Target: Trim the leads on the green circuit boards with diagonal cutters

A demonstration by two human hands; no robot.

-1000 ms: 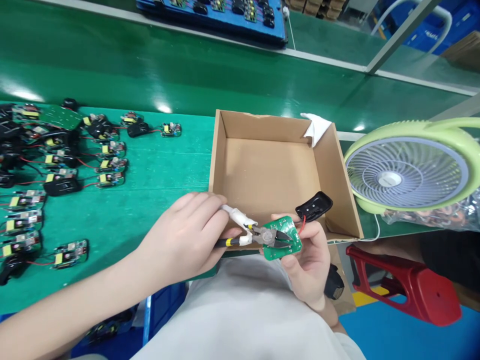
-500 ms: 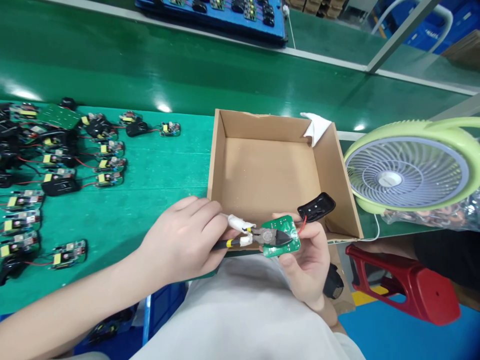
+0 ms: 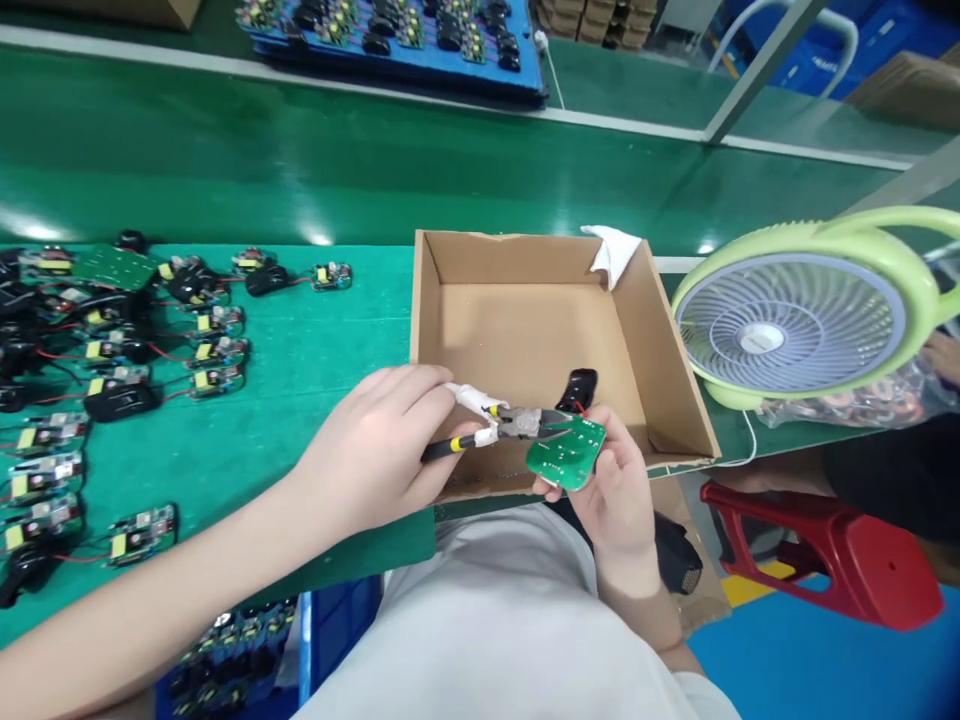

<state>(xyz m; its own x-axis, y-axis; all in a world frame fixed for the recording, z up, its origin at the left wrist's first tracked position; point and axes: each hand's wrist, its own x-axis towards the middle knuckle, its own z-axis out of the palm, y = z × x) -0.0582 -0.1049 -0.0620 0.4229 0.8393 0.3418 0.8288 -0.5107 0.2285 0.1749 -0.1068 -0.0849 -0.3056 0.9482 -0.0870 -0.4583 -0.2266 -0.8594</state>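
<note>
My left hand (image 3: pixel 375 450) is closed around the handles of small cutting pliers (image 3: pixel 517 422), whose jaws point right over a green circuit board (image 3: pixel 568 455). My right hand (image 3: pixel 619 495) pinches that board by its lower edge, tilted, over the near rim of an open cardboard box (image 3: pixel 675 370). A black plastic piece (image 3: pixel 577 388) hangs off the board on a red wire, just above the plier tips.
Several small circuit boards with black parts and red wires (image 3: pixel 112 360) lie on the green mat at left. A green desk fan (image 3: pixel 802 320) stands right of the box, a red stool (image 3: pixel 832 560) below it. A blue tray of parts (image 3: pixel 405 35) sits beyond the conveyor.
The board has tilted and shifted slightly up-left in my right hand, and the black piece has swung from the right side to above the plier jaws. The view has shifted a little.
</note>
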